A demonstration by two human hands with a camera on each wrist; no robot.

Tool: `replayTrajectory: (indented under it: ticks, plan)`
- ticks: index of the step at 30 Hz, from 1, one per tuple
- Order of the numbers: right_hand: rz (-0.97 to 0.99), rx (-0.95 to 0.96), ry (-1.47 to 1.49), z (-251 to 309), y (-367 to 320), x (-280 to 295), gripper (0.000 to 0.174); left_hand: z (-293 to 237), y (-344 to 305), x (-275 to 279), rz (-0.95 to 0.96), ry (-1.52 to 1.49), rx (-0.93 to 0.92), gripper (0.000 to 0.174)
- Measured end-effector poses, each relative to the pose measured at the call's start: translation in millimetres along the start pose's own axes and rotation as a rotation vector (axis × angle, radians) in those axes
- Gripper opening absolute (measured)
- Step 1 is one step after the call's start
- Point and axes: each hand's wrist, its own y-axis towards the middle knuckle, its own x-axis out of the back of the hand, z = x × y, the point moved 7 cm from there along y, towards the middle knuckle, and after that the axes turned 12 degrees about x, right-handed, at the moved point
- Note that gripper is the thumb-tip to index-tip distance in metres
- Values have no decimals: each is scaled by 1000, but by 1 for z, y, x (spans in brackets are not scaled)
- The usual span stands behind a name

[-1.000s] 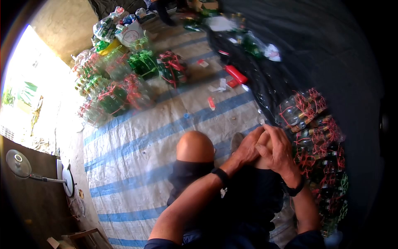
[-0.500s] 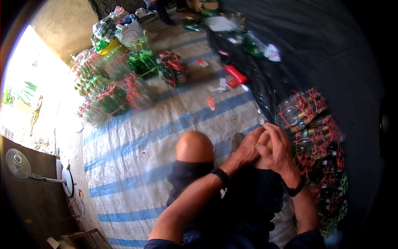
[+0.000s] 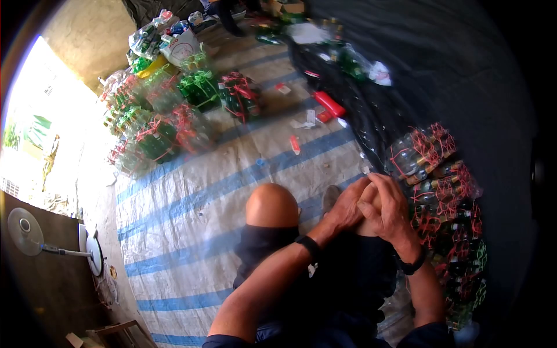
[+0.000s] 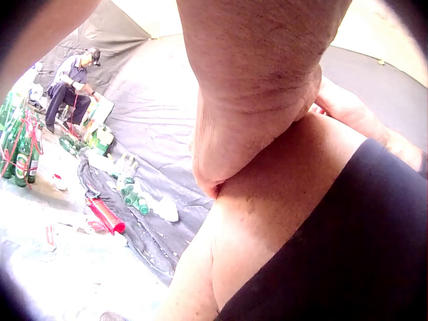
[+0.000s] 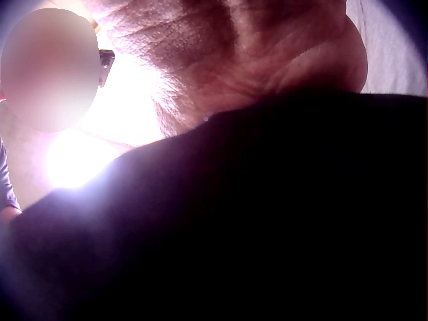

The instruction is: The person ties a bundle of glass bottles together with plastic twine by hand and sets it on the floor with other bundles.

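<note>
Both hands rest together on my bent right knee [image 4: 251, 231]. My left hand [image 3: 347, 206] reaches across from the left and lies on the knee's near-left side, its wrist wearing a black band [image 3: 308, 246]. On the right side of the knee lies my right hand [image 3: 387, 207], its fingers touching the left hand near the top. Neither hand shows an object in it. The right palm [image 5: 254, 57] appears close above dark trouser cloth [image 5: 221, 221] in the right wrist view. Close beside the right hand are bottle bundles [image 3: 422, 153] tied with red string.
A striped tarp [image 3: 191, 226] covers the floor. More tied bottles [image 3: 154, 139] stand at the back left. A red cylinder [image 3: 329, 104] lies on a black sheet's edge [image 3: 362, 130]. One fan [image 3: 26, 232] is at the left. Another person [image 4: 70, 90] sits farther back.
</note>
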Motion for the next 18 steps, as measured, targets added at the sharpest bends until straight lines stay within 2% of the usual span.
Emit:
replayTrajectory:
  ticks: [10,12,18]
  plan:
    - [-2,-9,-4,0,0,0,65,1,1,0,-14,29,-36,46]
    - [-4,-8,-5,-1,-1,0,65,3,1,-1,-41,148,-114,45]
    - [-13,-2,-2,-1,-1,0,64,1,1,-1,-30,96,-73,44]
